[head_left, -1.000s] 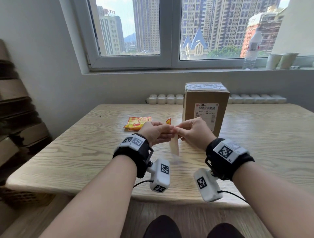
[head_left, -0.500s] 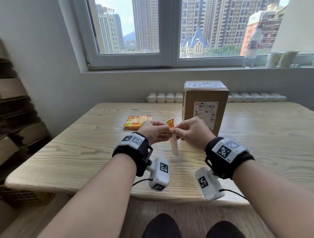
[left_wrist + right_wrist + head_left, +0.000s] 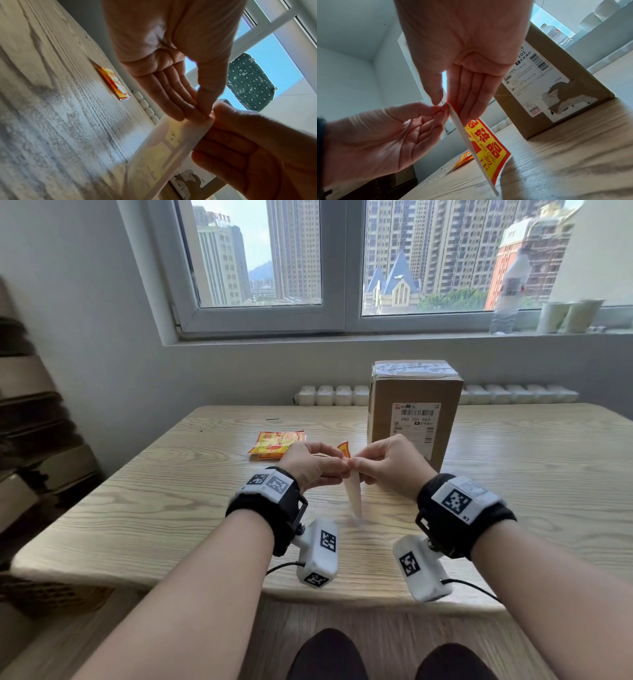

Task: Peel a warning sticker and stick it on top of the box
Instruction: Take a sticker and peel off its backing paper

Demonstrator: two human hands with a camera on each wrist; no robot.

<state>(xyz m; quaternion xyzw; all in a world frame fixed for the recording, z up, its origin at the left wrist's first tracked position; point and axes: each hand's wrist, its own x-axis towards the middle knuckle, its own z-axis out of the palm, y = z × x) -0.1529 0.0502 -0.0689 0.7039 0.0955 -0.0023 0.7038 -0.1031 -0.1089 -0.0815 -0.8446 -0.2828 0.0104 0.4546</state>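
Note:
A red and yellow warning sticker on its white backing paper hangs upright just above the table. My left hand pinches the sticker's top corner between thumb and fingertips; the left wrist view shows this left hand from below. My right hand grips the backing paper at its top edge. In the right wrist view, this right hand has its thumb on the white side and its fingers on the printed side. The brown cardboard box stands just behind my right hand, its taped top bare.
A small pile of more stickers lies on the wooden table to the left of my hands. A bottle and cups stand on the window sill. Stacked cardboard leans at the far left.
The red and yellow corner now shows higher above my fingertips than one second ago. Both hands have stayed close together in front of the box.

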